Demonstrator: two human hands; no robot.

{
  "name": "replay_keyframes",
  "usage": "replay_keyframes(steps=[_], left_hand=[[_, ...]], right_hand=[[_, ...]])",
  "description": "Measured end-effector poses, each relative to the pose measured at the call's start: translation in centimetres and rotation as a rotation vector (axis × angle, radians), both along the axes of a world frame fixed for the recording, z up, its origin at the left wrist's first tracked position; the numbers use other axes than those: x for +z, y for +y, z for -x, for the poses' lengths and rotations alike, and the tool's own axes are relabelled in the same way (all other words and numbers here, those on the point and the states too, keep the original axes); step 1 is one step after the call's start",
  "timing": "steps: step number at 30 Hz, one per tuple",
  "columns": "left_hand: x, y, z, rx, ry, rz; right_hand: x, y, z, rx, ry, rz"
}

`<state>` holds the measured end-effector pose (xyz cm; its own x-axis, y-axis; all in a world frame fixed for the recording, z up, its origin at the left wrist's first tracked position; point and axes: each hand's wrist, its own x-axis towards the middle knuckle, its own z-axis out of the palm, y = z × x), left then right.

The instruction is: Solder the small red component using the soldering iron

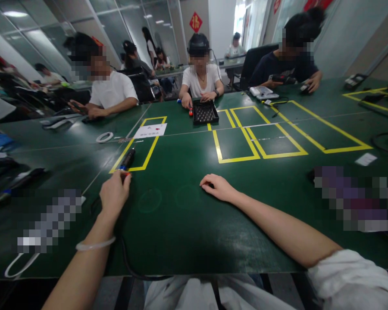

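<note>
My left hand (114, 191) is closed around the rear end of a slim black-and-blue electric screwdriver (127, 160). Its thin tip points away from me, over a yellow taped rectangle (150, 153) on the green table (168, 241). A bit of red shows by my fingers. My right hand (219, 188) rests on the table to the right, its fingers loosely curled together with nothing visible in them. Beyond the screwdriver's tip, a white paper sheet (150, 130) with a small red item on it lies across the tape.
Across the table a person (202, 79) handles a black tray (206, 113) of small parts. Other people sit left and right of them. More yellow rectangles (239, 160) mark the table. A white tape roll (104, 137) lies left; a black cable (129, 262) runs near me.
</note>
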<state>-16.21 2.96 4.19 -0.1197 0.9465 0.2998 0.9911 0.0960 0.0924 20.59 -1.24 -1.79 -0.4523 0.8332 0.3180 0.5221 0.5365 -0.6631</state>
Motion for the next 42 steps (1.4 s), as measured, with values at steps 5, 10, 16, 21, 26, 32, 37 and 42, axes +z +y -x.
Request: replay_keyframes(steps=[5, 10, 16, 21, 26, 32, 37, 42], left_hand=[[0.2, -1.1, -9.4, -0.484, -0.621, 0.233], [-0.8, -2.0, -15.5, -0.737, -0.773, 0.482], [-2.5, -2.9, -16.8, -0.745, -1.007, 0.616], [-3.1, -3.3, -16.8, -0.72, -1.055, 0.574], [-3.0, -3.8, -16.5, -0.799, -0.864, 0.395], [-2.7, -4.1, -16.3, -0.829, -0.786, 0.338], [-2.7, -4.4, -16.3, -0.87, -0.692, 0.31], [-2.9, -4.5, -16.3, -0.839, -0.584, 0.261]], right_hand=[[0.1, -0.1, 0.0, -0.001, 0.075, 0.065], [-0.3, -0.4, -0.1, 0.057, 0.204, 0.142], [-0.4, -0.3, -0.1, 0.089, 0.149, 0.106], [-0.6, -0.2, 0.1, 0.08, 0.186, 0.1], [-0.7, -0.2, 0.0, 0.069, 0.223, 0.146], [-0.4, -0.3, 0.0, 0.083, 0.234, 0.153], [-0.6, -0.1, 0.0, 0.044, 0.233, 0.159], [-0.7, -0.1, 0.0, 0.049, 0.268, 0.201]])
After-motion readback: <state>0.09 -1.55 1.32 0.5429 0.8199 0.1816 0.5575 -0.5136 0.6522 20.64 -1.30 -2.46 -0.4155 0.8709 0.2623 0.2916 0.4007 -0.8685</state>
